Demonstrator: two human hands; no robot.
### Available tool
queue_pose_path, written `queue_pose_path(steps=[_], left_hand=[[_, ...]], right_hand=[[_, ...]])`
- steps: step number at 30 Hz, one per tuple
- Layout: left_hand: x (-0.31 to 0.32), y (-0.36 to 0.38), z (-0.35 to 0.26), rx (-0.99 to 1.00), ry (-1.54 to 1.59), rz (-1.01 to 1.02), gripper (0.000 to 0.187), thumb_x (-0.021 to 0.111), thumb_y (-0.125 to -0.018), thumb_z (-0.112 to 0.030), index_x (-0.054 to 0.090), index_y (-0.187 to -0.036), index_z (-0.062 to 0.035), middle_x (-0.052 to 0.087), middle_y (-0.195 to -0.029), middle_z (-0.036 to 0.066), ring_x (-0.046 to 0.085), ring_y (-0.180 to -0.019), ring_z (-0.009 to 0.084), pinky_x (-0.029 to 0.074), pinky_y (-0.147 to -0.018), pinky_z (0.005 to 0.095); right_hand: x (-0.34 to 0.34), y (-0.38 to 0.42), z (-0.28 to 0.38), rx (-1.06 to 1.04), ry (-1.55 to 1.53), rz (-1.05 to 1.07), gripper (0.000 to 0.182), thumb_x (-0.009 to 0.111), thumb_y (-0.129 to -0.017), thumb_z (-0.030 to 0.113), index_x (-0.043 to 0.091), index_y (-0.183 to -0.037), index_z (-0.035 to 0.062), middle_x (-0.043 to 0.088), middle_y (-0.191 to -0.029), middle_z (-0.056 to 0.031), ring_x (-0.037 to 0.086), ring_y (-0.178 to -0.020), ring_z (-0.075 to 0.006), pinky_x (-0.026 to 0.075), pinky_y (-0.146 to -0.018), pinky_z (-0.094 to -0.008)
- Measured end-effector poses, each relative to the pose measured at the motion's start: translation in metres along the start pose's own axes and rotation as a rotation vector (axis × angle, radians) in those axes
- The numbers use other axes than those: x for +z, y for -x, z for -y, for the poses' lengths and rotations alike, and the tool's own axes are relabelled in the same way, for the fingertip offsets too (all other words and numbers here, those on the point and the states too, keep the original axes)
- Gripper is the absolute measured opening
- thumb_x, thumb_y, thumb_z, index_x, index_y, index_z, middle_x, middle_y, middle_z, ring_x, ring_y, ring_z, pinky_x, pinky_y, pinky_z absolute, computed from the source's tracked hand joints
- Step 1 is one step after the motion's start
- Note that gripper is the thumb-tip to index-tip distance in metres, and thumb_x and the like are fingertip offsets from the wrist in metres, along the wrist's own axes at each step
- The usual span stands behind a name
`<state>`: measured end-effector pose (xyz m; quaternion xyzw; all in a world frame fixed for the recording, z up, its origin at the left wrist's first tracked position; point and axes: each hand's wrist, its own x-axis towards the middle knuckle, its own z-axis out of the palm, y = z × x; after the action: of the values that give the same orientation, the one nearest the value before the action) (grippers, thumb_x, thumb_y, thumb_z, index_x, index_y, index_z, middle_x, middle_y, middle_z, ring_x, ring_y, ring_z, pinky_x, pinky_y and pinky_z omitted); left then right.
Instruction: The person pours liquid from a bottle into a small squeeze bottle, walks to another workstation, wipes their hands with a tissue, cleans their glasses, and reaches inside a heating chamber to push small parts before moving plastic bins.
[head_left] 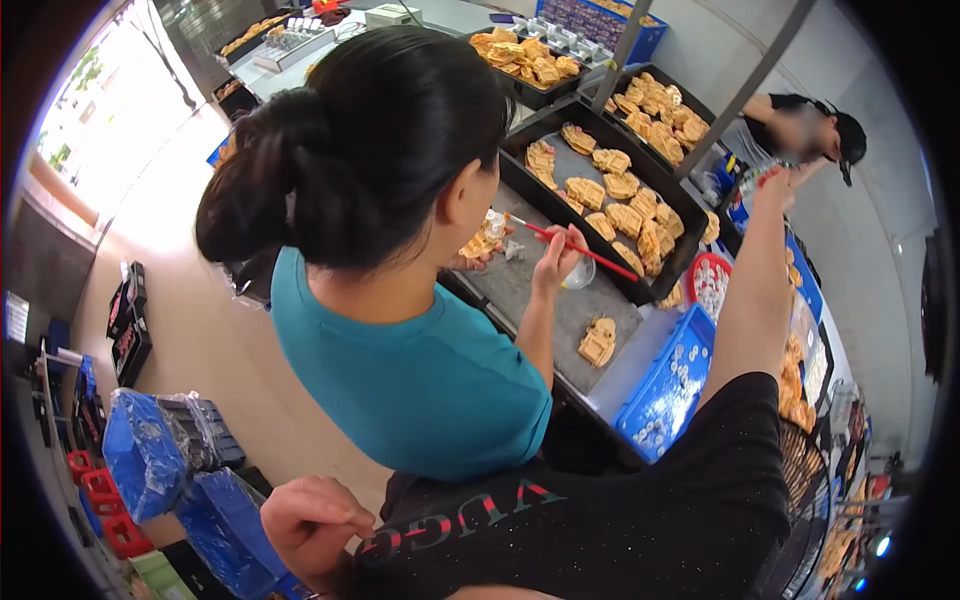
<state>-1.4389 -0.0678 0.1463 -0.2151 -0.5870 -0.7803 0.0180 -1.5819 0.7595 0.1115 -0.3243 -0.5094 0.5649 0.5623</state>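
My right hand (775, 188) is stretched far out at the end of my bare arm, over the right end of the work table, close to a person in black with a cap (812, 128). A small clear object (755, 176) sits right at its fingers; whether it is gripped is unclear. My left hand (312, 522) hangs low beside my black shirt (600, 520), fingers curled with nothing visible in them. Directly in front of me a co-worker in a teal shirt (420, 370) holds a red brush (585, 250) and a tan moulded piece (480, 243).
Black trays (520, 175) of several tan moulded pieces line the table, with one loose piece (598, 342) on a grey mat. A blue bin (668, 385) of small white parts and a red bowl (708, 282) stand near my arm. Blue-wrapped crates (160, 450) sit on the floor at left.
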Motion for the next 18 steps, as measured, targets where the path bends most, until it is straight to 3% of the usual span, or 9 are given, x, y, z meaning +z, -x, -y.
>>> queue_pose_path(steps=[1,4,9,11,12,13,15,16,18], left_hand=[[-0.005,0.004,-0.003,-0.044,0.045,-0.072,0.012,0.061,-0.079,0.012,0.061,-0.079,0.0000,0.065,-0.068,0.013,0.054,-0.046,0.0120,0.038,-0.043,0.0212],[-0.032,0.012,-0.010,-0.055,0.163,-0.045,0.008,0.061,-0.084,0.007,0.060,-0.079,0.0012,0.059,-0.060,0.009,0.050,-0.040,0.0115,0.033,-0.039,0.0227],[-0.087,0.022,0.003,-0.037,0.387,0.250,0.027,0.055,-0.098,-0.015,0.053,-0.076,0.0007,0.045,-0.051,0.002,0.037,-0.038,0.0060,0.025,-0.039,0.0216],[-0.097,0.021,0.011,-0.053,0.426,0.345,0.034,0.051,-0.101,-0.023,0.050,-0.076,-0.0002,0.041,-0.049,0.000,0.031,-0.037,0.0047,0.022,-0.039,0.0215],[-0.096,0.025,0.017,-0.068,0.451,0.383,0.036,0.049,-0.102,-0.025,0.049,-0.075,-0.0007,0.039,-0.049,-0.001,0.028,-0.038,0.0045,0.021,-0.039,0.0216],[-0.093,0.031,0.026,-0.093,0.481,0.419,0.038,0.048,-0.102,-0.027,0.048,-0.075,-0.0012,0.037,-0.049,-0.002,0.026,-0.038,0.0043,0.020,-0.039,0.0217],[-0.086,0.037,0.040,-0.175,0.483,0.620,0.031,0.044,-0.104,-0.027,0.046,-0.082,-0.0044,0.038,-0.057,-0.001,0.027,-0.043,0.0048,0.021,-0.044,0.0204],[-0.081,0.041,0.042,-0.211,0.457,0.647,0.031,0.045,-0.103,-0.026,0.046,-0.082,-0.0031,0.040,-0.058,0.000,0.031,-0.045,0.0056,0.024,-0.045,0.0207],[-0.066,0.050,0.034,-0.266,0.408,0.748,0.028,0.052,-0.100,-0.026,0.049,-0.088,-0.0007,0.050,-0.067,0.005,0.043,-0.056,0.0100,0.033,-0.055,0.0226]], right_hand=[[0.013,0.045,0.015,-0.013,-0.024,-0.040,0.032,0.053,-0.092,0.035,0.056,-0.077,0.0062,0.048,-0.052,-0.0036,0.047,-0.040,-0.0197,0.037,-0.037,-0.0322],[0.020,0.157,0.057,0.038,-0.263,-0.054,0.032,0.059,-0.091,0.036,0.054,-0.077,0.0086,0.043,-0.052,0.0006,0.042,-0.039,-0.0149,0.034,-0.035,-0.0280],[-0.032,0.336,0.096,0.064,-0.627,0.120,0.027,0.063,-0.094,0.030,0.050,-0.079,0.0114,0.041,-0.057,0.0034,0.038,-0.044,-0.0053,0.033,-0.041,-0.0233],[-0.068,0.447,0.110,-0.051,-0.508,0.354,0.028,0.060,-0.096,0.027,0.047,-0.077,0.0127,0.035,-0.058,0.0055,0.034,-0.050,-0.0065,0.032,-0.048,-0.0241],[-0.093,0.491,0.106,0.047,-0.559,0.443,0.022,0.058,-0.097,0.024,0.051,-0.082,0.0106,0.036,-0.062,0.0058,0.035,-0.053,-0.0068,0.034,-0.051,-0.0253],[-0.117,0.547,0.113,0.025,-0.254,0.405,0.015,0.056,-0.098,0.022,0.057,-0.094,0.0081,0.045,-0.069,0.0043,0.041,-0.058,-0.0070,0.037,-0.055,-0.0246],[-0.168,0.637,0.131,0.310,-0.009,0.608,0.024,0.064,-0.093,0.015,0.058,-0.114,0.0068,0.062,-0.095,-0.0015,0.060,-0.082,-0.0098,0.048,-0.076,-0.0251],[-0.194,0.662,0.136,0.031,0.238,0.918,0.031,0.068,-0.090,0.012,0.056,-0.118,0.0054,0.062,-0.101,-0.0024,0.060,-0.091,-0.0105,0.050,-0.083,-0.0277],[-0.246,0.720,0.151,0.633,0.191,1.064,0.044,0.068,-0.090,0.015,0.051,-0.129,0.0053,0.061,-0.112,-0.0059,0.058,-0.104,-0.0133,0.048,-0.090,-0.0298]])
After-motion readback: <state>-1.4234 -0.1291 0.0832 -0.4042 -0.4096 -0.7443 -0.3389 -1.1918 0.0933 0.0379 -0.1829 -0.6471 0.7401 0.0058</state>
